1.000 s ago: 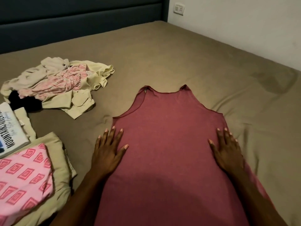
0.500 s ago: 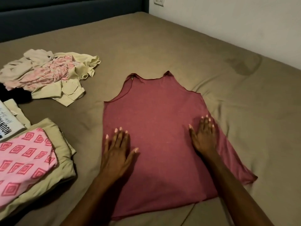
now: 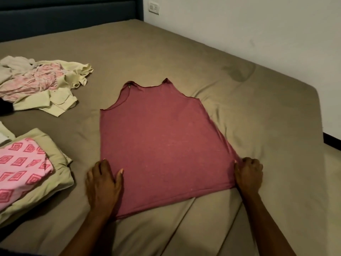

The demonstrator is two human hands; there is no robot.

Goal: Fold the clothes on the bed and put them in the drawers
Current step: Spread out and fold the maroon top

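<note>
A maroon sleeveless top (image 3: pixel 162 141) lies flat on the bed (image 3: pixel 184 61), neckline toward the headboard, hem toward me. My left hand (image 3: pixel 103 183) sits on its near left corner, fingers curled at the side edge and thumb on the fabric, gripping it. At the near right corner my right hand (image 3: pixel 248 174) grips the cloth, fingers curled round the edge. Left of the top lies a heap of unfolded clothes (image 3: pixel 42 85), cream and pink.
A stack of folded clothes (image 3: pixel 27 172), pink diamond print over beige, rests at the near left. The dark headboard (image 3: pixel 64 15) runs along the far side. A white wall (image 3: pixel 258 24) with a socket (image 3: pixel 154 8) borders the bed's right side. Brown sheet surrounds the top.
Both hands slid from the middle of the top down toward me to its near corners. Flat palms have turned into curled grips on the fabric.
</note>
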